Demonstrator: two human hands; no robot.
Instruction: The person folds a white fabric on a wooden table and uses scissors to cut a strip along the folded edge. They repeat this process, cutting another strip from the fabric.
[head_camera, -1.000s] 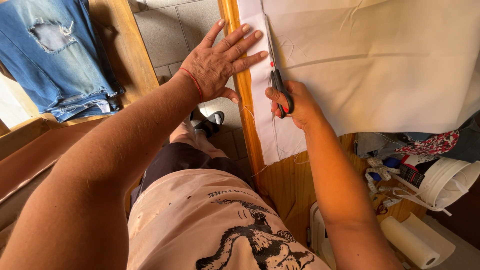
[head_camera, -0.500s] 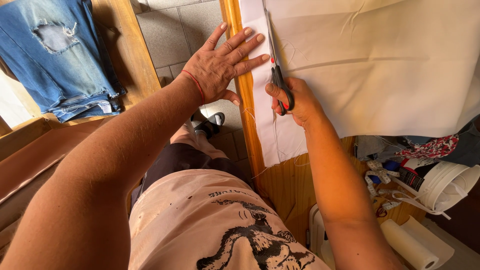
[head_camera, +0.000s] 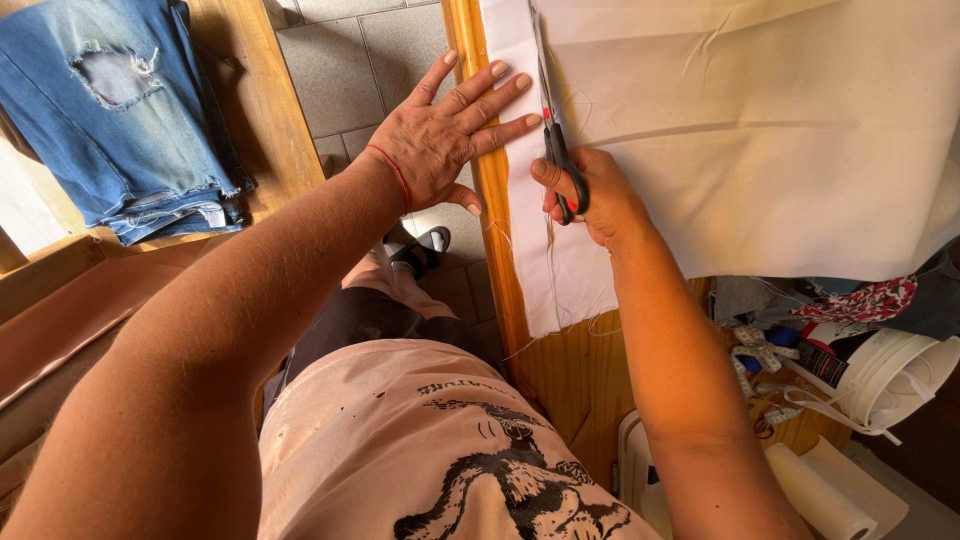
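Observation:
A large sheet of cream fabric (head_camera: 760, 130) lies over a wooden table, whose edge (head_camera: 490, 190) runs down the middle of the view. My right hand (head_camera: 590, 195) grips black-handled scissors (head_camera: 552, 120), blades pointing away along a cut near the fabric's left side. To the left of the cut a narrow white strip (head_camera: 535, 250) hangs free with loose threads. My left hand (head_camera: 445, 140) lies flat with fingers spread, pressing the strip and the table's edge beside the blades. A red thread circles that wrist.
Torn blue jeans (head_camera: 130, 120) lie on a wooden bench at upper left. Grey floor tiles (head_camera: 340, 60) show between bench and table. Below the table at lower right are a white bucket (head_camera: 900, 375), a paper roll (head_camera: 820, 495), measuring tape and patterned cloth (head_camera: 860, 300).
The scissors have advanced a little along the cut, away from me. My left hand has stayed flat on the strip in nearly the same place.

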